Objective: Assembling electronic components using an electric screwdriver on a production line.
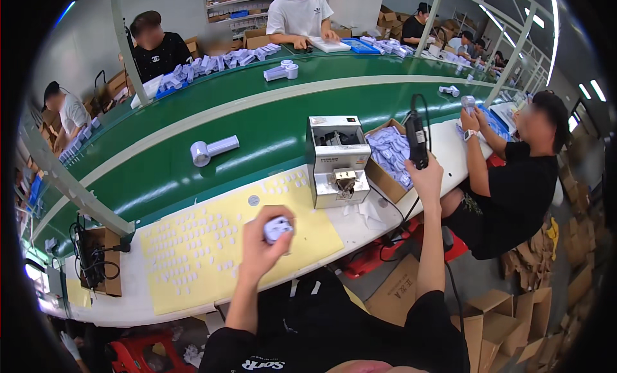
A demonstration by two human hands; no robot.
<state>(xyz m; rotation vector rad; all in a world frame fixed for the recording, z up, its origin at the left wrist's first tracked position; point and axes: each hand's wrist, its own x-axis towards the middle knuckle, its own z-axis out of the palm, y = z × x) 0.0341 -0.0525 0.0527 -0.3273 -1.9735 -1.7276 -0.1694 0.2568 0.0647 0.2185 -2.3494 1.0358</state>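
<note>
My left hand (259,245) is closed around a small white and lilac round part (277,229), its end with dark spots facing up. The rest of that part is hidden by my fingers. It is held above a yellow sheet (321,235) dotted with many small white pieces (186,241). My right hand (427,179) grips a black electric screwdriver (417,141), raised upright at the right, with its cable looping from the top. Between my hands stands a boxy metal and white bench machine (335,161). Beside the machine, a cardboard box (384,183) holds a heap of lilac-white parts (391,151).
Beyond the white table runs a green conveyor belt (270,154), carrying a lilac-white handheld device (212,149). A small carton with black cables (103,260) stands at the left. A co-worker (514,173) sits close on my right; others work across the belt. Open cartons (495,321) lie on the floor.
</note>
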